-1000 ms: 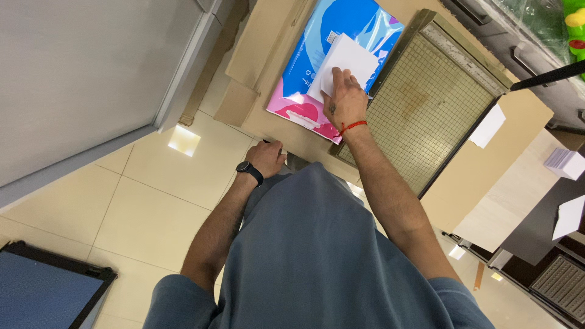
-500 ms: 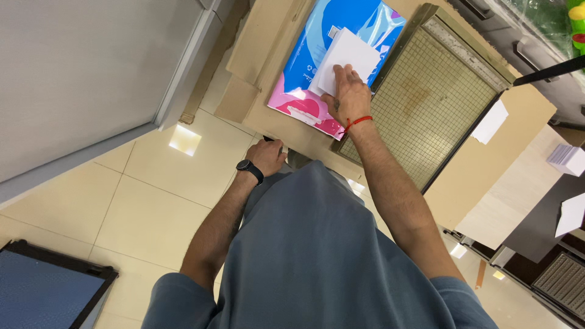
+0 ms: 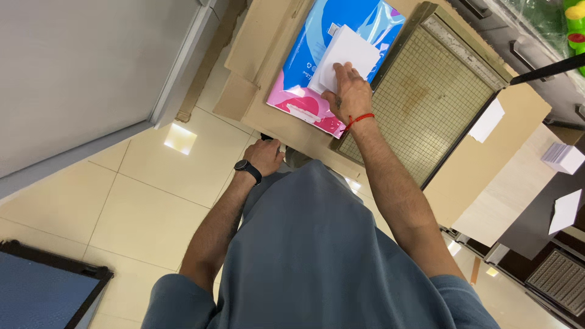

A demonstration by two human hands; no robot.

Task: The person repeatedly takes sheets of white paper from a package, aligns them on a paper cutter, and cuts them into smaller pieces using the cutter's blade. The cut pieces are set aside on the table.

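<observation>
My right hand (image 3: pixel 350 94), with a red thread on its wrist, presses on a small stack of white paper sheets (image 3: pixel 344 58). The stack lies on a blue and pink wrapped ream of paper (image 3: pixel 317 79) on a cardboard-covered table (image 3: pixel 256 49). To the right of the ream lies a paper cutter with a gridded board (image 3: pixel 426 103). My left hand (image 3: pixel 266 156), with a black watch on its wrist, hangs low at the table's edge near my waist, its fingers curled; what it touches is hidden.
A small white slip (image 3: pixel 487 120) lies on the cardboard right of the cutter. White paper stacks (image 3: pixel 563 157) sit on a dark surface at the far right. A grey wall panel (image 3: pixel 79 73) stands left, a dark framed mat (image 3: pixel 42 289) lies on the tiled floor.
My right hand with the white sheets has slid slightly up along the ream. My left hand has stayed at the table's edge.
</observation>
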